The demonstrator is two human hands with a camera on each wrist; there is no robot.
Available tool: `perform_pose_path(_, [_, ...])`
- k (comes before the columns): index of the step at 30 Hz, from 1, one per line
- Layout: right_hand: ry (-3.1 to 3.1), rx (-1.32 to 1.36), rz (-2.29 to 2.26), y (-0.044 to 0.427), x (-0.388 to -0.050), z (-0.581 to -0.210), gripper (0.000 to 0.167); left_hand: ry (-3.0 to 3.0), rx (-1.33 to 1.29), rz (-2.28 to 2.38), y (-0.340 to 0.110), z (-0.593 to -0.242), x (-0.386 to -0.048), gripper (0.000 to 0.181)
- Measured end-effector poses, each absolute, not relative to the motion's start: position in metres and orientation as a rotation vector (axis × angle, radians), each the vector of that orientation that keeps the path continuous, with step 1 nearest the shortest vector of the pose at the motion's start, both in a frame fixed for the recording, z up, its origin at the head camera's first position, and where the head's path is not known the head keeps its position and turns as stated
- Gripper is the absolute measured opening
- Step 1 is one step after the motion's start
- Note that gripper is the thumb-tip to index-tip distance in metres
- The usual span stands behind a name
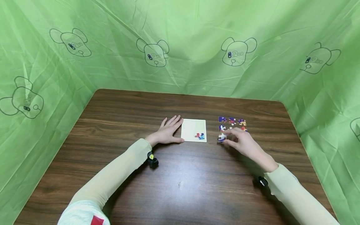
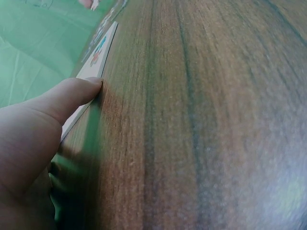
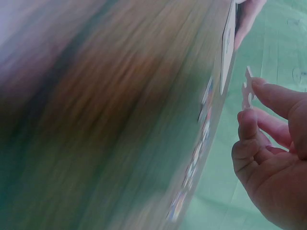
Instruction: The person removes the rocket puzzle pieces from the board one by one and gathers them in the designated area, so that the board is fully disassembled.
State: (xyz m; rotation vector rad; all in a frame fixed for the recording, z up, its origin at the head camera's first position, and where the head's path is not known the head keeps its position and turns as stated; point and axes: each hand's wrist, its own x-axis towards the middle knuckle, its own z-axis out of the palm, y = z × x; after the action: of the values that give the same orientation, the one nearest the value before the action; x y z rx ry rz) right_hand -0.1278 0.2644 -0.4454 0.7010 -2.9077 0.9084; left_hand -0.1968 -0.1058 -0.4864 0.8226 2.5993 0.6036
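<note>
A square white puzzle board point(image 1: 189, 132) lies on the table, with a few colourful pieces point(image 1: 200, 136) set in its lower right corner. My left hand point(image 1: 168, 131) rests at the board's left side, fingers spread, and its thumb touches the near edge in the left wrist view. To the right of the board, my right hand point(image 1: 242, 142) is over loose jigsaw pieces point(image 1: 232, 120). Thumb and fingers pinch one jigsaw piece point(image 3: 247, 91) by its edges, raised off the table in the right wrist view. Part of the loose group is hidden beneath this hand.
The brown wooden table point(image 1: 180, 193) carries the board and the loose pieces, which lie in rough rows. Green cloth point(image 1: 197, 75) with printed bear heads hangs around the back and sides. A small black wrist camera point(image 1: 152, 161) sits at the left sleeve.
</note>
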Motion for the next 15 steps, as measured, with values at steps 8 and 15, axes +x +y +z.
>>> perform_pose_path(8, [-2.959, 0.532, 0.83, 0.297, -0.119, -0.452, 0.031, 2.602, 0.828, 0.592, -0.106, -0.485, -0.196, 0.104])
perform_pose_path(15, [-3.013, 0.499, 0.78, 0.31, -0.119, -0.459, 0.029, 2.608, 0.833, 0.605, -0.107, -0.487, -0.197, 0.105])
